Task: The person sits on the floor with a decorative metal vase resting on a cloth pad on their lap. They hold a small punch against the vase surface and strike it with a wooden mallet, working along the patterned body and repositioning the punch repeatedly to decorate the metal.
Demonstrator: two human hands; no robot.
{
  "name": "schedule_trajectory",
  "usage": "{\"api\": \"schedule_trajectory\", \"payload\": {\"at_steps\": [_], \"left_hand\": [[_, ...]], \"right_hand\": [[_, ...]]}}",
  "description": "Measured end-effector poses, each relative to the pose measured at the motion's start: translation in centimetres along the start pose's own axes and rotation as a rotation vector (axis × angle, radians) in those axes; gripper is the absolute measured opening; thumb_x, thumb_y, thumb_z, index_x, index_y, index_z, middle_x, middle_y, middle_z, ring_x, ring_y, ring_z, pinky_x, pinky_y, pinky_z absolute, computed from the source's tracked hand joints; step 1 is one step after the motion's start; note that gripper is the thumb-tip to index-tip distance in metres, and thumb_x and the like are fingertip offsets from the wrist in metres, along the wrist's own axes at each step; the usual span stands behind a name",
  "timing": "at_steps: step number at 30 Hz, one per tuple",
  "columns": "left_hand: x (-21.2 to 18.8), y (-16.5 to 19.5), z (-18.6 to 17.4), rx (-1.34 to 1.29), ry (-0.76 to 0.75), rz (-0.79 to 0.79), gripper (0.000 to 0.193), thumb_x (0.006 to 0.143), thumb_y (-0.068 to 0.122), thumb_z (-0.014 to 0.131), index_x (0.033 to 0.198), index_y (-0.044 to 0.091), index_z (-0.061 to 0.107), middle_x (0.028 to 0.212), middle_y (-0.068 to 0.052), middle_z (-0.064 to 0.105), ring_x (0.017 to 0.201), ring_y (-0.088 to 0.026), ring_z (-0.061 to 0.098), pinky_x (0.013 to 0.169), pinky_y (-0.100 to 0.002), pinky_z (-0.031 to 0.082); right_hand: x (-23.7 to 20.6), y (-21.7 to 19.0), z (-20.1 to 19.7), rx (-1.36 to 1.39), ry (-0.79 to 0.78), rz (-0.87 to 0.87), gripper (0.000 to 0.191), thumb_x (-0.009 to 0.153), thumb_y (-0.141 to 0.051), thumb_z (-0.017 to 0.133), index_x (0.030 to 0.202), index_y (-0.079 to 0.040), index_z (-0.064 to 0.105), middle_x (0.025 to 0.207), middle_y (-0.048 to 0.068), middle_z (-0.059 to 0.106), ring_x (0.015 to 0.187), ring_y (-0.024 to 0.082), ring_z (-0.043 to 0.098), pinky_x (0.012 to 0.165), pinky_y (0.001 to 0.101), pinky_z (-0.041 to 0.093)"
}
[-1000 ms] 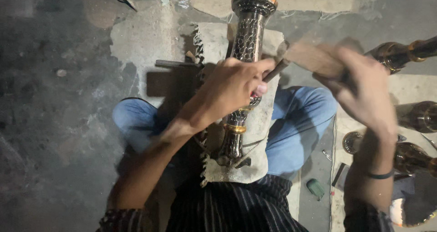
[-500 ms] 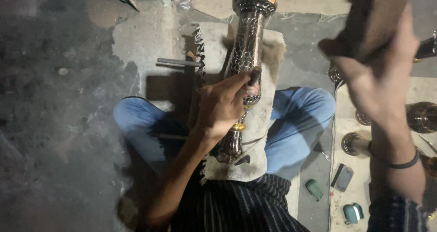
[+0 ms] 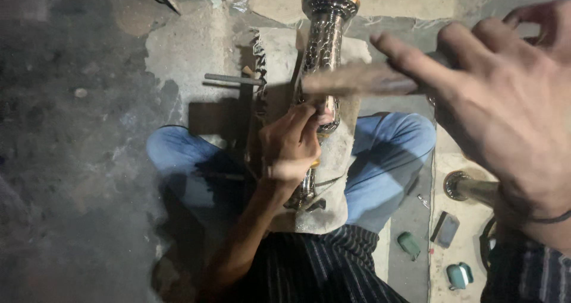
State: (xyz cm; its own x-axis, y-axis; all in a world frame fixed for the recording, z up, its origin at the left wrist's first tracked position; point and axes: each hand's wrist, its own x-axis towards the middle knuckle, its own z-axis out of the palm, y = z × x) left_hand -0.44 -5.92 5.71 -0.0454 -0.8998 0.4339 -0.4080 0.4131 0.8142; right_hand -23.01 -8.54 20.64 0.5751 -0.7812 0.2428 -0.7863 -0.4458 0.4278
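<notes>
Engraved metal vase point(image 3: 324, 53) under left hand point(image 3: 288, 145), right hand point(image 3: 511, 118) aloft

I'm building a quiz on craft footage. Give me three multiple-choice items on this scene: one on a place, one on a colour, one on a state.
1. Where does the engraved metal vase lie?
A. On a cloth over the person's lap
B. Upright on a shelf
C. In a bucket

2. What colour are the person's trousers?
A. Red
B. Blue
C. White

3. What is the right hand doing?
A. Resting flat on the floor
B. Raised, gripping a wooden handle
C. Open and holding nothing

Answers: 1 A, the vase rests along the pale cloth between the knees, the left hand on it. 2 B, both knees show blue denim. 3 B, the fingers wrap the handle above the vase.
</notes>
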Motion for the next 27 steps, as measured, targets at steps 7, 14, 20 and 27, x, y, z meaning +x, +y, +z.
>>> {"api": "schedule_trajectory", "payload": {"at_steps": [7, 14, 20, 27], "left_hand": [[-0.3, -0.9, -0.1, -0.056, 0.012, 0.07, 0.011, 0.1, 0.0, 0.064, 0.106, 0.008, 0.068, 0.101, -0.005, 0.077, 0.092, -0.019, 0.079, 0.077, -0.03, 0.064], [-0.3, -0.5, -0.2, 0.075, 0.011, 0.103, 0.009, 0.096, 0.0, 0.071, 0.1, 0.008, 0.07, 0.092, -0.005, 0.075, 0.081, -0.018, 0.077, 0.068, -0.032, 0.06], [-0.9, -0.6, -0.2, -0.02, 0.038, 0.185, 0.006, 0.102, 0.003, 0.064, 0.104, 0.008, 0.066, 0.1, -0.006, 0.075, 0.09, -0.019, 0.077, 0.075, -0.031, 0.063], [-1.3, -3.4, -2.1, -0.698, 0.175, 0.043, 0.009, 0.11, 0.01, 0.062, 0.108, 0.003, 0.056, 0.103, -0.01, 0.068, 0.096, -0.02, 0.071, 0.092, -0.035, 0.064]], "right_hand": [[0.7, -1.1, -1.7, -0.128, 0.006, -0.038, 0.062, 0.087, -0.025, 0.077, 0.146, -0.038, 0.061, 0.081, -0.003, 0.061, 0.078, 0.013, 0.065, 0.087, 0.0408, 0.051], [-0.5, -1.2, -0.5, -0.131, 0.079, -0.037, 0.062, 0.093, -0.021, 0.074, 0.15, -0.041, 0.057, 0.082, -0.005, 0.057, 0.073, 0.01, 0.054, 0.089, 0.0358, 0.04], [-3.1, -1.5, 0.0, -0.242, 0.082, 0.005, 0.063, 0.097, -0.025, 0.076, 0.155, -0.039, 0.057, 0.086, -0.008, 0.054, 0.077, 0.007, 0.054, 0.09, 0.0324, 0.039], [-9.2, -7.0, 1.2, 0.742, 0.069, 0.433, 0.063, 0.073, 0.001, 0.065, 0.134, -0.014, 0.066, 0.086, 0.003, 0.058, 0.074, 0.02, 0.054, 0.067, 0.0348, 0.043]]}}
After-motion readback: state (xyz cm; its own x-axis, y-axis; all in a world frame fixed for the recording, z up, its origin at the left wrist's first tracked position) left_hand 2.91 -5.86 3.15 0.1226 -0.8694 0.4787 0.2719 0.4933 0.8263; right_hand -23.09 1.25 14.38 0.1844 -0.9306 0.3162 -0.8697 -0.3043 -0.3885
